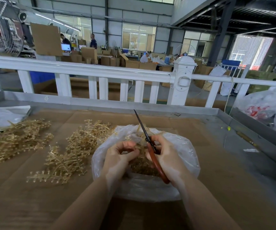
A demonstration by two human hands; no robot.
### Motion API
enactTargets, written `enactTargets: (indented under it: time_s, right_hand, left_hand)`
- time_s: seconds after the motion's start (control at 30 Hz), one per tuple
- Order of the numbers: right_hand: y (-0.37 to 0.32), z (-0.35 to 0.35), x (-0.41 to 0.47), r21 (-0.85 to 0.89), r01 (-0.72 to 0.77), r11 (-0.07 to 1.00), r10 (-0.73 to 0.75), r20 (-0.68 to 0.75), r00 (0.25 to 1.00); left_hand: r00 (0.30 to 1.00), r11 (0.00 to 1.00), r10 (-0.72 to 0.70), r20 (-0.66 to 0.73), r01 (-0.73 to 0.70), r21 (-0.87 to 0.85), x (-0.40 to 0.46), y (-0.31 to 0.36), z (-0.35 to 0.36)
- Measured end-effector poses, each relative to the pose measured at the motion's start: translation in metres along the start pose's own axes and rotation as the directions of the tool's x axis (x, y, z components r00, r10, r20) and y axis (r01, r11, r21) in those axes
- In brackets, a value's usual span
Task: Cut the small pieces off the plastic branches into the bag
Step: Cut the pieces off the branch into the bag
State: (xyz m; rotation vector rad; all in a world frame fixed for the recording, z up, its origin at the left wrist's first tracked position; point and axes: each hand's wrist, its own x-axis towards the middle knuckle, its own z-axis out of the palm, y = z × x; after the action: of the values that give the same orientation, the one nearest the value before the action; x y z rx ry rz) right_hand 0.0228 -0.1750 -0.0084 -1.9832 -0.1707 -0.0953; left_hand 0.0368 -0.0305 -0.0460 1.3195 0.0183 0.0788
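Observation:
A clear plastic bag (pixel 186 150) lies open on the cardboard-covered table, with small golden cut pieces (pixel 140 166) inside it. Over its mouth, my left hand (pixel 119 155) pinches a golden plastic branch (pixel 139 147). My right hand (pixel 165 156) grips red-handled scissors (pixel 155 161); their dark blades (pixel 140 125) point up and away, closed or nearly so. Both hands hover just above the bag. Most of the held branch is hidden between my fingers.
Two heaps of golden plastic branches lie to the left, one near the bag (pixel 70 151) and one at the far left (pixel 12 140). A white railing (pixel 90 70) runs behind the table. Another plastic bag (pixel 267 108) sits at the far right. The table's metal rim (pixel 243 125) runs along the right.

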Motion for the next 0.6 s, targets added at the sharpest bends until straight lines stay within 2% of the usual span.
enactTargets:
  time_s: [0.13, 0.27, 0.43, 0.6]
  right_hand:
    - [0.0, -0.002, -0.004, 0.061, 0.004, 0.998, -0.005, 0.003, 1.0]
    - [0.002, 0.0, -0.012, 0.024, 0.058, 0.998, -0.058, 0.002, 0.998]
    - [0.005, 0.002, -0.022, -0.037, 0.14, 0.989, -0.139, 0.018, 0.99]
    - [0.007, 0.003, -0.028, -0.011, 0.134, 0.991, -0.134, -0.02, 0.991]
  left_hand:
    - [1.0, 0.996, -0.03, -0.005, 0.029, -0.087, 0.002, 0.002, 0.0]
    - [0.999, 0.995, -0.038, -0.029, 0.035, -0.098, 0.005, 0.001, -0.002]
    - [0.998, 1.0, 0.003, -0.069, -0.003, -0.008, 0.005, -0.007, -0.004]
    - [0.994, 0.998, 0.043, -0.096, -0.038, 0.057, 0.003, -0.009, -0.005]
